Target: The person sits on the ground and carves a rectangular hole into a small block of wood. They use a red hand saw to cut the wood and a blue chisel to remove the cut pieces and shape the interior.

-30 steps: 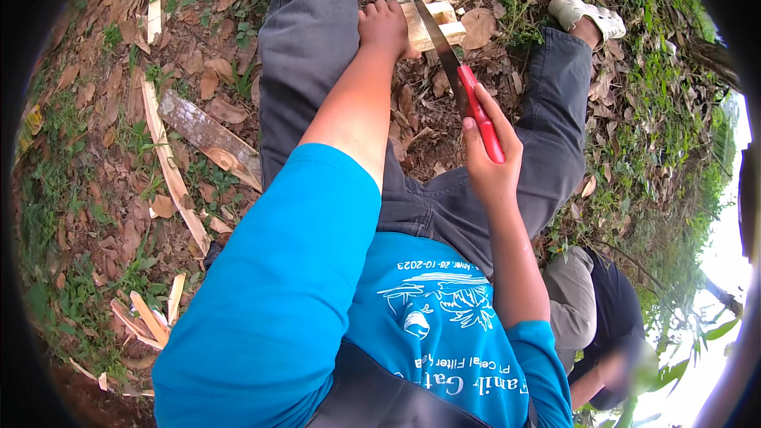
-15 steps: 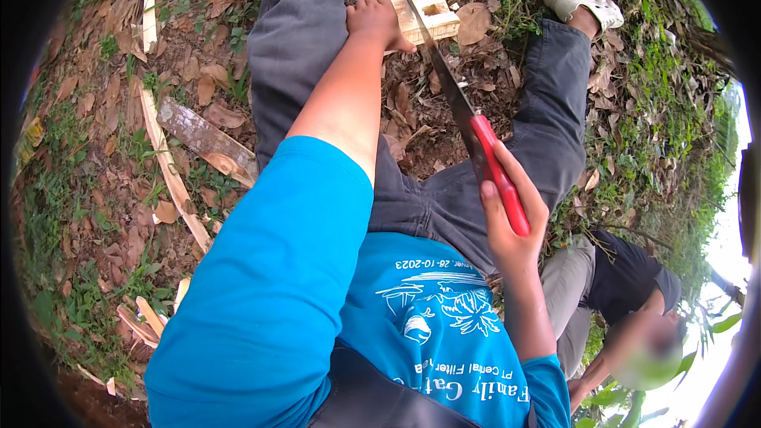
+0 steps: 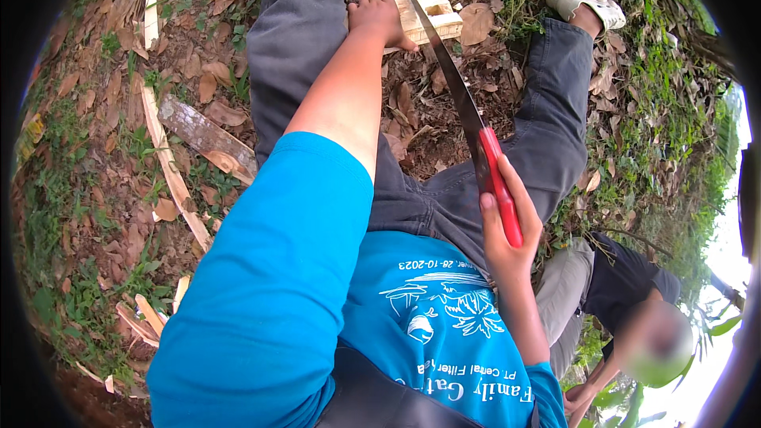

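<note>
Head view: A person in a blue shirt grasps the red handle of a handsaw in the right hand, while the left hand clasps the near-left end of a pale, notched wood block. The block sits between the spread legs, just beside the left trouser leg, the blade's far end across it. Split wood strips lie at left; a co-worker bends at lower right.

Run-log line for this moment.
left hand: holds notched wooden block | right hand: grips red-handled handsaw | blade: crosses block
</note>
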### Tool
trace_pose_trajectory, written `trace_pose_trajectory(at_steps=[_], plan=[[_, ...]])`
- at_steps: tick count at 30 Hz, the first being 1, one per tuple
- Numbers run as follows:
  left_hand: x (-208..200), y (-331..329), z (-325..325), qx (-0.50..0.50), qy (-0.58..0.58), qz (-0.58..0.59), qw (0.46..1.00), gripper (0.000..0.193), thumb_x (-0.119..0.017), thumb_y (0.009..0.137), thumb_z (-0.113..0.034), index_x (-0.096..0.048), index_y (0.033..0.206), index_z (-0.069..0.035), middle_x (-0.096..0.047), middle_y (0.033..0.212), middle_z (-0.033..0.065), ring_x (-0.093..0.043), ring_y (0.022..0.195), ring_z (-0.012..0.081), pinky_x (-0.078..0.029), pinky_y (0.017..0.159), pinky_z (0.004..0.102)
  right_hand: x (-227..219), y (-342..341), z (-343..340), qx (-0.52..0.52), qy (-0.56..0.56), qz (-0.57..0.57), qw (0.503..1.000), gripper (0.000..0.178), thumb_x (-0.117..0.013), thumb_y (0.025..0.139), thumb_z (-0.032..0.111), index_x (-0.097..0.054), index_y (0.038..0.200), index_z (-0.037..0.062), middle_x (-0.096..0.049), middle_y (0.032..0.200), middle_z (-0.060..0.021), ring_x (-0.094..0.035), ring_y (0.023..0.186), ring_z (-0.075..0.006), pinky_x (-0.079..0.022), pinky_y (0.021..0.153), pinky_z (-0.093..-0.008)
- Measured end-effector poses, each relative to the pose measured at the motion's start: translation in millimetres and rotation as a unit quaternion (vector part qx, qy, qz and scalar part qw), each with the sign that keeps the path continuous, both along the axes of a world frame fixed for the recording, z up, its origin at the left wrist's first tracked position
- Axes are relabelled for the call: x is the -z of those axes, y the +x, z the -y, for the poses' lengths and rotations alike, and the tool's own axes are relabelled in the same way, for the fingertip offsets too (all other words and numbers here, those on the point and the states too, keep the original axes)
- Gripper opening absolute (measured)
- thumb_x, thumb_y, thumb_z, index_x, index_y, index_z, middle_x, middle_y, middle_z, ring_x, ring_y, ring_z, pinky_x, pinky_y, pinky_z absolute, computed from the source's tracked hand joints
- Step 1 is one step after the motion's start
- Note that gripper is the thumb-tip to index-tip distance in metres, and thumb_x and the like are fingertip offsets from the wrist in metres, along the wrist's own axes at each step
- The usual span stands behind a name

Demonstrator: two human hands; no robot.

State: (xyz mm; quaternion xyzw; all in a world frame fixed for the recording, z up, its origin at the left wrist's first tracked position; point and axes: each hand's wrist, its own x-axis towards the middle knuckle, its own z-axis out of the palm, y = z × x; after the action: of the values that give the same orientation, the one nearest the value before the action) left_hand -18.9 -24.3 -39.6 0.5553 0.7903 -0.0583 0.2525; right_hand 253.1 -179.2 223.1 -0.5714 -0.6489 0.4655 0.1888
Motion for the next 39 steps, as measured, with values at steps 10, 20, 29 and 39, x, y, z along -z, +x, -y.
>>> trace_pose_trajectory(at_steps=[10,20,29,39], plan=[[-7.7,5.9,-2.9,0.002,-0.02,-0.003,1.0,0.13,-0.09,0.052,-0.076,-0.044,0.147,0.0,-0.053,0.146,0.0168,-0.048,0.139,0.0318,-0.037,0.112,0.0463,79.3,-62.6,-50.5,-0.018,0.066,-0.061,0.996,0.046,-0.065,0.097,0.003,-0.06,0.142,0.0043,-0.07,0.13,-0.0169,-0.066,0.118,-0.0189,-0.048,0.102,-0.0301],[-11.8,-5.2,-13.8,0.003,-0.049,0.04,0.998,0.131,-0.089,0.054,-0.075,-0.042,0.149,0.0,-0.052,0.148,0.0149,-0.047,0.141,0.0313,-0.038,0.113,0.0479,24.8,-9.5,1.9,-0.018,0.025,0.001,1.0,0.049,-0.067,0.097,0.004,-0.058,0.145,0.0046,-0.07,0.129,-0.0178,-0.067,0.118,-0.0188,-0.049,0.101,-0.031],[-5.9,8.8,-1.3,0.01,0.001,0.001,1.0,0.131,-0.089,0.051,-0.077,-0.045,0.145,0.003,-0.052,0.147,0.0195,-0.049,0.139,0.0343,-0.039,0.113,0.0485,57.7,-33.9,-52.0,-0.016,0.05,-0.035,0.998,0.043,-0.065,0.098,0.003,-0.061,0.141,0.002,-0.068,0.133,-0.0164,-0.065,0.121,-0.019,-0.047,0.104,-0.0308],[-12.7,-2.6,-8.6,0.0,-0.031,0.033,0.999,0.132,-0.09,0.053,-0.075,-0.042,0.15,0.001,-0.051,0.15,0.0157,-0.047,0.142,0.0316,-0.036,0.115,0.0473,106.0,-37.5,-37.9,-0.023,0.046,-0.058,0.997,0.049,-0.068,0.097,0.006,-0.058,0.145,0.0056,-0.068,0.135,-0.0169,-0.063,0.127,-0.0213,-0.046,0.106,-0.033]])
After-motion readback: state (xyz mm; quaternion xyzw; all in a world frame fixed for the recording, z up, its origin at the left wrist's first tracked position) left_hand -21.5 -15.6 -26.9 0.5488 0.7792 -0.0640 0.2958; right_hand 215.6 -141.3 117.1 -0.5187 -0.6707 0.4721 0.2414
